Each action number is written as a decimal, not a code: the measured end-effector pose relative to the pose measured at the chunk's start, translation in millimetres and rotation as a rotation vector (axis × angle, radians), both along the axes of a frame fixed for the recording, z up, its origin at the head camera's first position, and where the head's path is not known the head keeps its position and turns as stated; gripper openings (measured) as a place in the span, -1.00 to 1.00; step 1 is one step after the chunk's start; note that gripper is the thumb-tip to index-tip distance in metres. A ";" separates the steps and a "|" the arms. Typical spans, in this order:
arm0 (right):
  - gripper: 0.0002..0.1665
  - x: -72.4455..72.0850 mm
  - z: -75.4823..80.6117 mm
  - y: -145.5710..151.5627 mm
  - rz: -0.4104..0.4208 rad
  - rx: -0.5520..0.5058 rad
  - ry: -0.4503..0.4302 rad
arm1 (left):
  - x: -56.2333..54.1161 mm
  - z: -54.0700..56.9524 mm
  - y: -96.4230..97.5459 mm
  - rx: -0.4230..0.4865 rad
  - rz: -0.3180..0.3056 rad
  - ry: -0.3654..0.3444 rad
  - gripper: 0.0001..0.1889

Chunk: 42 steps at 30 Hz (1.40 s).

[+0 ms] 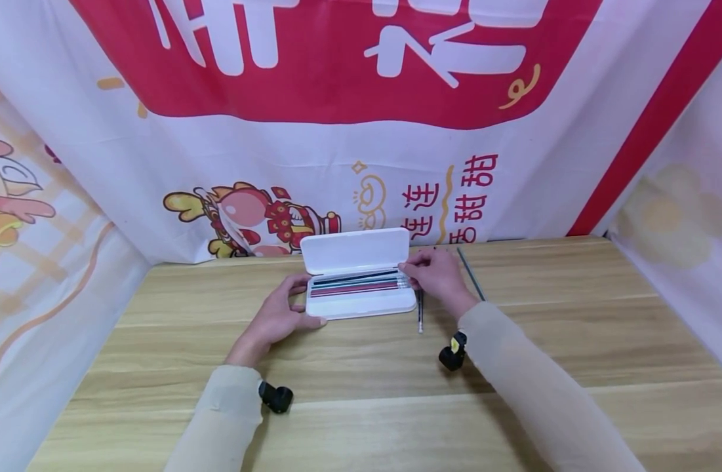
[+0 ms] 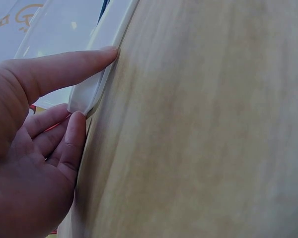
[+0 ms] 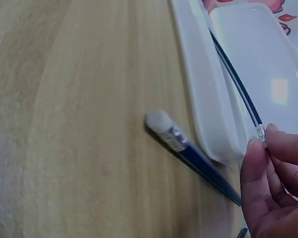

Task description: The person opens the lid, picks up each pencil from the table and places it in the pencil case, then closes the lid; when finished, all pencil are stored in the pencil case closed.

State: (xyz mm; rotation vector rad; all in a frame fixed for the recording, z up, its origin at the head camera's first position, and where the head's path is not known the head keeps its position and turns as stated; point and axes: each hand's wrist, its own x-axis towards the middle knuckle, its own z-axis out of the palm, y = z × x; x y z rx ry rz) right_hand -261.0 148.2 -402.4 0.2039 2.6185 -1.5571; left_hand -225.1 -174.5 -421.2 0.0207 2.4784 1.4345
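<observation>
A white plastic pencil case (image 1: 366,307) lies with its lid (image 1: 356,252) raised at the back. Several pencils (image 1: 351,287), dark, green and pink-red, lie lengthwise inside it. My left hand (image 1: 278,316) holds the case's left end, thumb along the front edge and fingers around the corner. At the right end, my right hand (image 1: 437,270) pinches a dark pencil (image 3: 238,89) by its silver ferrule end, between thumb and fingertips; its shaft stretches over the case. Just right of the case, another dark pencil (image 3: 203,163) rests on the table, its white eraser toward me.
A green pencil (image 1: 469,272) lies farther right on the wood-grain table (image 1: 349,419), partly behind the right wrist. A few dark tips show beyond the right hand. A printed red and white cloth (image 1: 349,144) hangs behind the table's back edge.
</observation>
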 end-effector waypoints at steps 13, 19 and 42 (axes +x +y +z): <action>-0.79 -1.1 -2.0 -7.7 -0.032 0.066 -0.014 | -0.1 -0.5 1.4 -0.005 0.009 -0.007 -0.05; -0.80 -1.0 -5.6 -14.3 -0.073 0.092 0.028 | 0.1 -0.2 1.0 -0.006 0.005 -0.004 -0.05; -0.78 2.8 -7.2 -15.2 -0.101 0.077 0.013 | -0.6 -0.5 0.5 -0.002 0.008 -0.009 -0.04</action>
